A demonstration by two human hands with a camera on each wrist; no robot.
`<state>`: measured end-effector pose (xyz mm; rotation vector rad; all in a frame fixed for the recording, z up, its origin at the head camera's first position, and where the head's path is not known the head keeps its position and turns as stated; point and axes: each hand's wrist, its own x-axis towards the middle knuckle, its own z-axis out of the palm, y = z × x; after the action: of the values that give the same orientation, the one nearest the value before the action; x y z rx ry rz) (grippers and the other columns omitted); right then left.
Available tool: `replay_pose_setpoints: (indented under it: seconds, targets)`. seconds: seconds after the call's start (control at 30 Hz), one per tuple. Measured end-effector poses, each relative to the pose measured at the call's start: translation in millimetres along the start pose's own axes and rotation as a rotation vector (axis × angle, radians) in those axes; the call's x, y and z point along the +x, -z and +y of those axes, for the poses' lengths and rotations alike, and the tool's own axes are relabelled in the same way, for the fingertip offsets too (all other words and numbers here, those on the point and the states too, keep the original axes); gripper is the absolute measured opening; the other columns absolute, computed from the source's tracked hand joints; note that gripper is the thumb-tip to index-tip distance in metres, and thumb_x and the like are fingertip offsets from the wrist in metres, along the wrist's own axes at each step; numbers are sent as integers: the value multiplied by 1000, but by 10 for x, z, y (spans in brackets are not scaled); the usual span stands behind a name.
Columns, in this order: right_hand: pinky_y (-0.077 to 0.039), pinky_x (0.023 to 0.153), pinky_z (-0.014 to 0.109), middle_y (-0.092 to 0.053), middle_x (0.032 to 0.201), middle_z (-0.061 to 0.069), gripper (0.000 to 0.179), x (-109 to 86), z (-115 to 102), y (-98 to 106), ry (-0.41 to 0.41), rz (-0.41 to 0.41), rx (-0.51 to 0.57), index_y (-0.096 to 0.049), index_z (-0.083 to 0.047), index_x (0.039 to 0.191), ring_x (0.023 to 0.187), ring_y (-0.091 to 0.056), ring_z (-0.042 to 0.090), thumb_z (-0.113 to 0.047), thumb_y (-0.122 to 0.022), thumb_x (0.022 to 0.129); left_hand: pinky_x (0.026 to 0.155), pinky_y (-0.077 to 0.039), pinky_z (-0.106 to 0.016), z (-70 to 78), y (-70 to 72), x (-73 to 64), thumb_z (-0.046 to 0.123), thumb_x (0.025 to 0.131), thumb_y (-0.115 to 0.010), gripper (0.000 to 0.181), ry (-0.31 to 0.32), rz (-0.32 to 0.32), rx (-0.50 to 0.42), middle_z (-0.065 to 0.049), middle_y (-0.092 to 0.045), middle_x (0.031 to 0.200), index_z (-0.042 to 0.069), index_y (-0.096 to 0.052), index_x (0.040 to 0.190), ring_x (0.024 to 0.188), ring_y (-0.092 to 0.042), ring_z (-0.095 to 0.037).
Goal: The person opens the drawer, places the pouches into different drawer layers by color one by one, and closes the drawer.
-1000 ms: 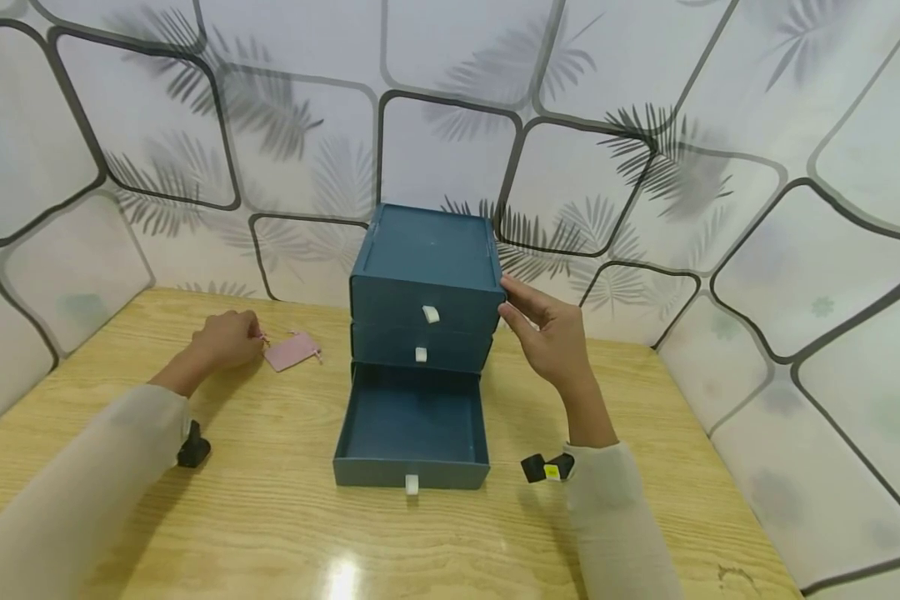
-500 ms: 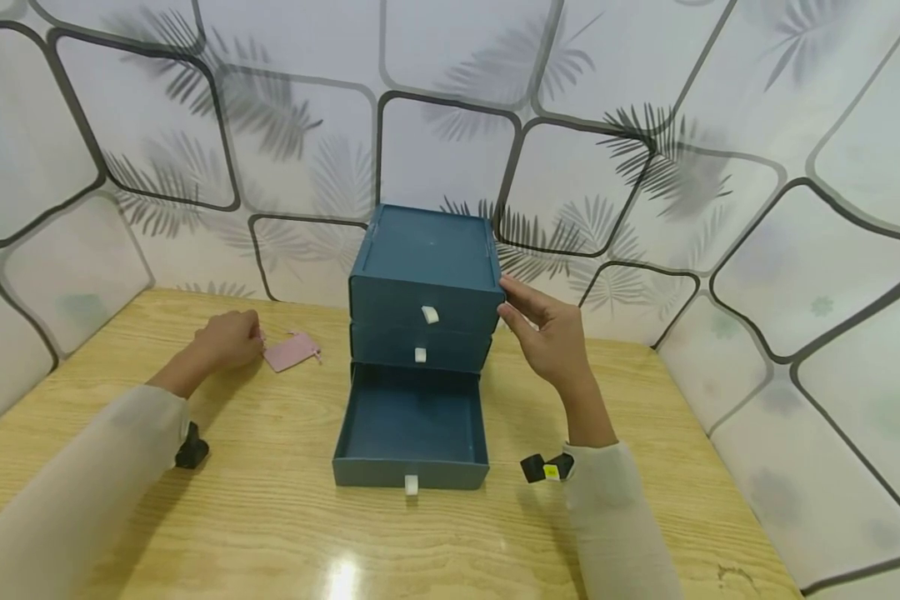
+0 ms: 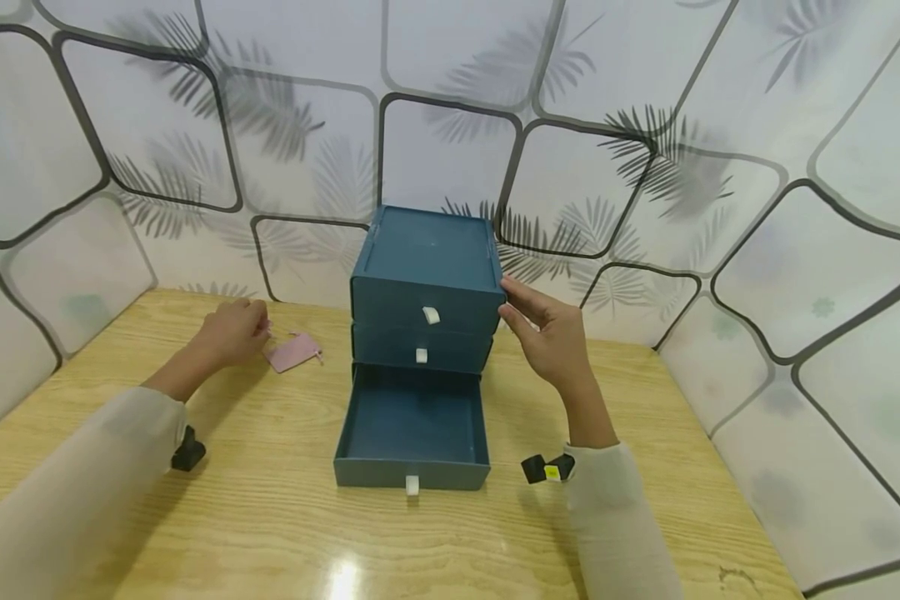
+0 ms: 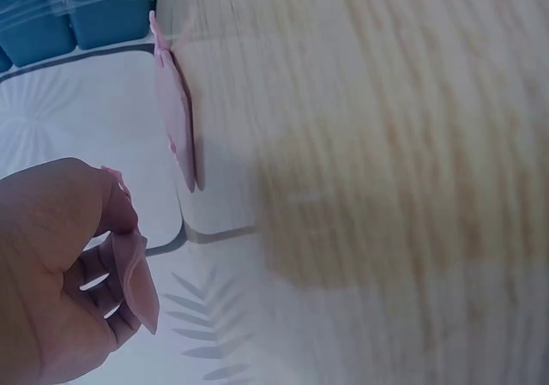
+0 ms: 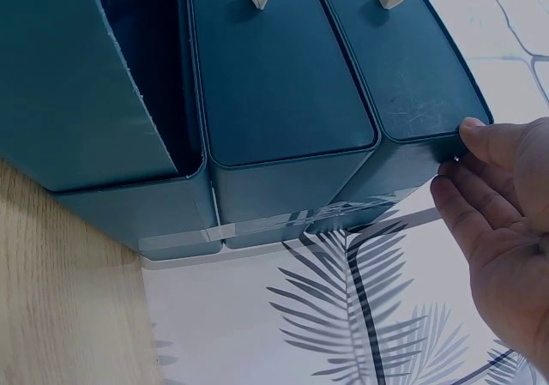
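In the head view my left hand [image 3: 234, 332] is at the left of the table. Its thumb and fingers pinch a small pink drawstring pouch [image 4: 139, 286], which hangs below the fingertips in the left wrist view. A second pink drawstring pouch [image 3: 294, 352] lies flat on the wood just right of that hand. At the centre stands a dark blue drawer unit [image 3: 431, 242] with white pull tabs. The fingertips of my right hand [image 3: 547, 333] touch its upper right front corner, thumb near the front edge and fingers along the side.
The bottom drawer [image 3: 411, 473] is pulled out toward me, while the two above it are in. Clear tape [image 5: 232, 229] runs along the unit's side. Patterned wall panels [image 3: 450, 125] enclose the wooden table [image 3: 270, 533] at the back and sides.
My left hand has risen slightly from the table with the pouch in its fingers. The right hand, the drawer unit and the other pouch look the same.
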<state>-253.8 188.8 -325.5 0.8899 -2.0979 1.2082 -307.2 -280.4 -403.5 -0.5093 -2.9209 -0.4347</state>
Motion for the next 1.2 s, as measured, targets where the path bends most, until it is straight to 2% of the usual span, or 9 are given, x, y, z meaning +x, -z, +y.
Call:
replay_pose_setpoints:
  seconds: [0.27,0.43,0.67,0.87,1.03,1.2]
  targets:
    - [-57,94,27,-64,136,19,39,3,-3,0,10,2,1,-65,4,134,117,-68,32,-1,-69,96,55,-41,-39,111,37,-15,5,94,-54,6,-93,62,48,-12,-53,82,2,-56,90,69,-46,-25]
    - [-56,94,28,-64,136,18,39,3,-3,2,15,2,4,-64,4,134,117,-67,32,0,-70,96,53,-42,-41,171,34,-13,4,91,-56,3,-132,99,79,-12,-53,80,2,-57,88,69,-48,-27]
    - [-56,93,23,-64,135,20,39,-1,3,4,20,4,1,-64,5,134,117,-67,32,1,-69,96,54,-44,-44,306,53,-62,2,89,-57,2,-174,115,116,-13,-55,83,1,-56,89,71,-50,-31]
    - [-56,93,24,-64,135,22,39,1,22,1,30,3,-8,-64,5,134,117,-68,32,2,-69,96,55,-42,-40,416,42,-130,-3,89,-58,6,-264,138,170,-13,-56,85,3,-56,89,72,-50,-29]
    - [-55,93,21,-63,135,22,39,5,19,0,32,3,-12,-64,5,135,117,-67,32,1,-69,96,54,-35,-35,511,41,-179,-6,86,-64,12,-354,186,205,-8,-49,79,3,-57,89,66,-42,-23]
    - [-55,94,20,-63,136,20,40,7,14,-1,33,3,-5,-64,5,135,117,-67,32,0,-69,96,55,-32,-33,634,72,-238,-5,87,-68,15,-402,194,238,-7,-47,79,3,-56,88,66,-38,-21]
